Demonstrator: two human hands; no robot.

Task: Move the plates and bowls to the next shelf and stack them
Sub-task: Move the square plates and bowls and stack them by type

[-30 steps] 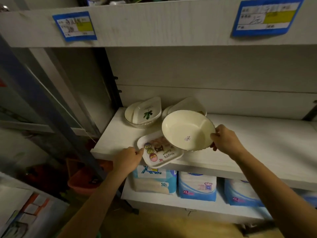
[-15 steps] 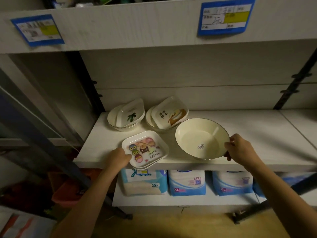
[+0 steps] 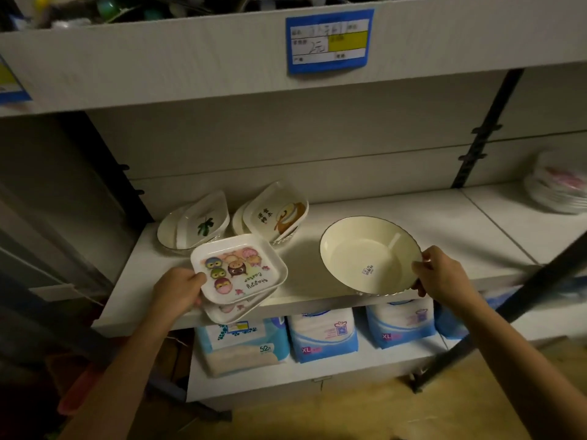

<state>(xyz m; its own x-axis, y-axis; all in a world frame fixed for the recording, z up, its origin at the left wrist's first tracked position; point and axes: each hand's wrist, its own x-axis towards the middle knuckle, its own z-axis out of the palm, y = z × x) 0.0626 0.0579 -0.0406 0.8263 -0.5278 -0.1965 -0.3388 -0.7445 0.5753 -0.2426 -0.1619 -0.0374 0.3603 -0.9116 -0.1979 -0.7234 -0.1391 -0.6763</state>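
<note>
- Spanning the view, the white shelf (image 3: 444, 230) carries the dishes.
- Round cream bowl (image 3: 359, 249) is at the shelf's front edge; the right hand (image 3: 444, 276) has its fingers pinching the right rim.
- Square owl plate (image 3: 241, 265), atop another like it, overhangs the front edge; the left hand (image 3: 176, 292) has its fingers pinching the left corner.

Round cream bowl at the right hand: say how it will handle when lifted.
The round cream bowl looks rigid and probably breakable, judging by its glossy glaze. Gripped by the right hand at one rim only, it may tip away. The smooth rim could be slippery.
</note>
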